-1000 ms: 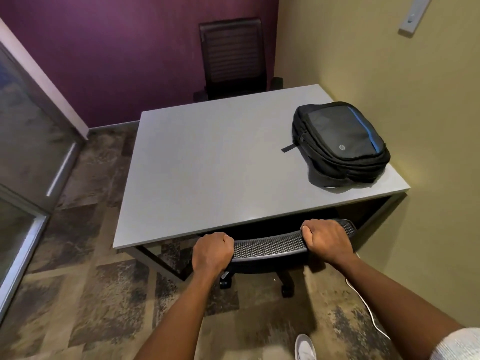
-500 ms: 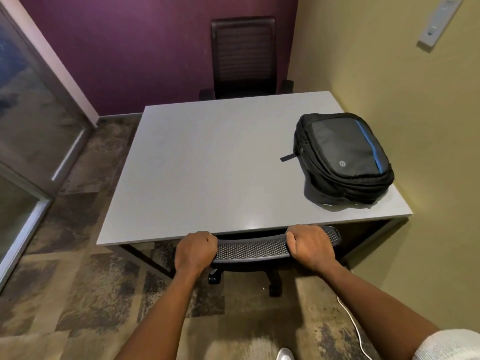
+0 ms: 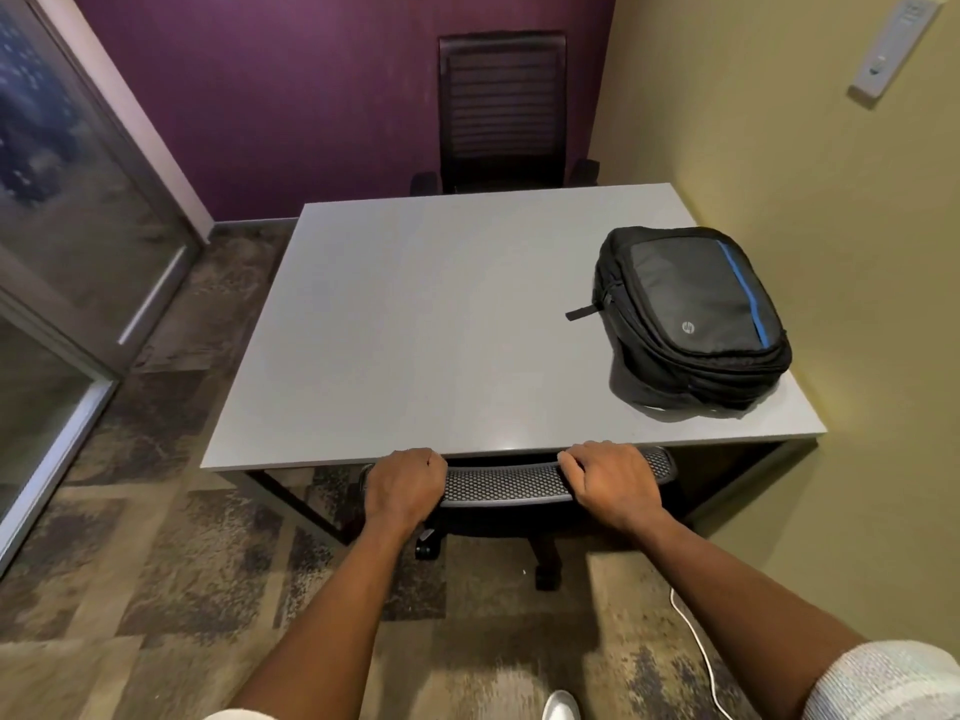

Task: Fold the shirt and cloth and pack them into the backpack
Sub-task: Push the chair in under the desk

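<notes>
hands: left hand and right hand grip chair back, fingers curled over it
backpack: right of frame on worktop, nearer right hand

Two bare forearms, white ribbed-knit short sleeve above the right elbow, white shoe toe below the hands

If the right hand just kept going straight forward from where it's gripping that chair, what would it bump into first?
Probably the near edge of the grey table: the right hand grips the mesh chair back right beside it. Its height against the tabletop is unclear.
</notes>
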Demonstrator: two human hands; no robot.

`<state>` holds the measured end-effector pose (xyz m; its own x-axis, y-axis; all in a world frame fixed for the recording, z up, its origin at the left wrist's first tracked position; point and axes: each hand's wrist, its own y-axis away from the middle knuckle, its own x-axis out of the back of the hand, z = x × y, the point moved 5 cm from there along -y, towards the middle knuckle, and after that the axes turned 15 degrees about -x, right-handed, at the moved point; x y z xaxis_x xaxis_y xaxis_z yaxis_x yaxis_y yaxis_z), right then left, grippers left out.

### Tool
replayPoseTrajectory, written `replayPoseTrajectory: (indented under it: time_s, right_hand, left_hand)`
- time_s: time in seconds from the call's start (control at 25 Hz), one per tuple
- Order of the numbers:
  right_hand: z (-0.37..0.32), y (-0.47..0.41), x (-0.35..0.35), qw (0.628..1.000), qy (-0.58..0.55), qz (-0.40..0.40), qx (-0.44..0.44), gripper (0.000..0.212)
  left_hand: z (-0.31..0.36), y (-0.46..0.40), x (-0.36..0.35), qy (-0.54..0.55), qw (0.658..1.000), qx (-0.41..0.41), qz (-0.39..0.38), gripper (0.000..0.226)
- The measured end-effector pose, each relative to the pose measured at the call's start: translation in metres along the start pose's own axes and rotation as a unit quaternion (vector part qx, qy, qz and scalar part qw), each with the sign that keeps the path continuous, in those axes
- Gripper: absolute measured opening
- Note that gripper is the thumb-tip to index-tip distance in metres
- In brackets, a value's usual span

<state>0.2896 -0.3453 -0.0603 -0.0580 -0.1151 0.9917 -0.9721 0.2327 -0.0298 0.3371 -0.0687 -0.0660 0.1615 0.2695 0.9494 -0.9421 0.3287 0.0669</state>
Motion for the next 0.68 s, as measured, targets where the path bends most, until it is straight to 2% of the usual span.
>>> replayPoseTrajectory:
  time_s: [0.12,0.24,0.68]
  right_hand:
    - [-0.02,0.005,-0.003,0.999,-0.016,-0.021,0.041,0.059]
    - [-0.04,0.014,-0.011,0.998,-0.016,-0.02,0.056,0.057]
    - [-0.044,0.015,-0.012,0.999,0.034,0.01,0.035,0.043]
  left_hand:
    - [0.044,0.008,-0.003,0.0,0.997,-0.078,0.007,0.05]
    - [0.06,0.012,-0.004,-0.03,0.991,-0.127,0.026,0.049]
    - [0.053,0.005,-0.015,-0.075,0.99,-0.121,0.018,0.058]
